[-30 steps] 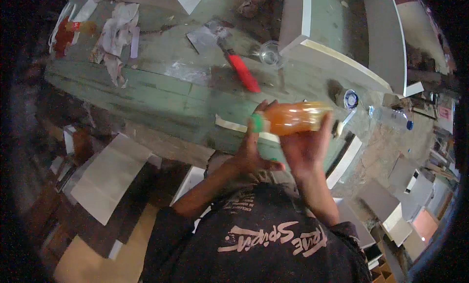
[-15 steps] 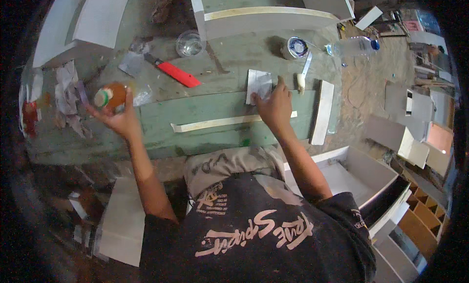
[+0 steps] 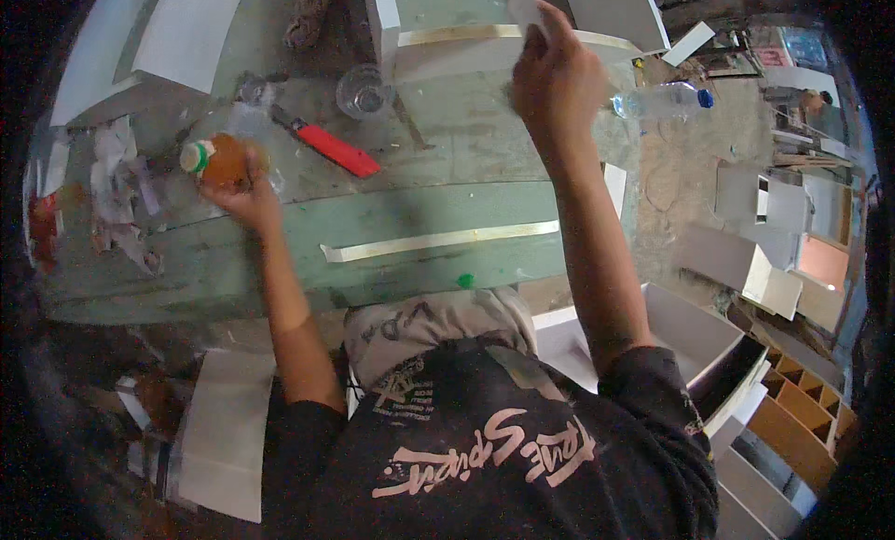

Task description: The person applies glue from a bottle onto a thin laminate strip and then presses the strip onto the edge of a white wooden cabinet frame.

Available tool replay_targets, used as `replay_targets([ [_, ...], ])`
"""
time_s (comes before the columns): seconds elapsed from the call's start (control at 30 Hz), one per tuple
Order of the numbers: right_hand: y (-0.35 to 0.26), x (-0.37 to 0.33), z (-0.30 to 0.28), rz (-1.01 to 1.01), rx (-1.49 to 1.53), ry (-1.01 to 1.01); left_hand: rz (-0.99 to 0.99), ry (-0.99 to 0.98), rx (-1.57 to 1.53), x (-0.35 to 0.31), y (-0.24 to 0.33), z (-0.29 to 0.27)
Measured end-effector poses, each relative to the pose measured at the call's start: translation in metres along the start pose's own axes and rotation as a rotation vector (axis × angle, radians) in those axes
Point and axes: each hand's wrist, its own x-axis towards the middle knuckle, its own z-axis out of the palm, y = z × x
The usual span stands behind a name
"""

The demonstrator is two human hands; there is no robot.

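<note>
On the left of the frame, a crumpled pale sheet (image 3: 114,158) lies on the green surface (image 3: 419,200) beside the left hand (image 3: 244,193), and a red-handled tool (image 3: 336,150) slants just to the right of that hand. White panels (image 3: 182,36) fill the upper left, and a white box-like frame (image 3: 466,60) takes up the upper middle. The right hand (image 3: 559,85) overlaps the near side of this frame, and its forearm partly covers a narrow white board (image 3: 615,187) right of centre. A pale strip (image 3: 438,242) runs across the centre, near the surface's lower edge.

The left grip is curled around a bottle (image 3: 226,162) at centre left; it is tilted, its capped end toward the left edge, its body orange. The right grip is pinched on a pale flat piece (image 3: 529,8) at the top of the frame.

A clear cup (image 3: 364,93) sits between the red-handled tool and the white frame; its contents cannot be made out. A clear bottle with a blue cap (image 3: 660,101) lies on its side at upper right. At lower right are an open white drawer (image 3: 690,324) and a wooden divided tray (image 3: 792,414).
</note>
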Motion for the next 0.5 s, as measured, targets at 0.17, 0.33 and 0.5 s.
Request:
replay_targets([
  [0.17,-0.039,-0.026,0.039,-0.046,0.126,-0.111,-0.105,0.081,0.073,-0.008,0.018,0.016],
  [0.33,-0.062,-0.026,0.036,-0.057,0.233,-0.177,-0.094,0.083,0.100,-0.004,0.010,0.010],
  [0.5,-0.037,-0.010,0.034,-0.061,0.003,-0.083,-0.035,0.078,0.263,-0.006,0.001,0.006],
])
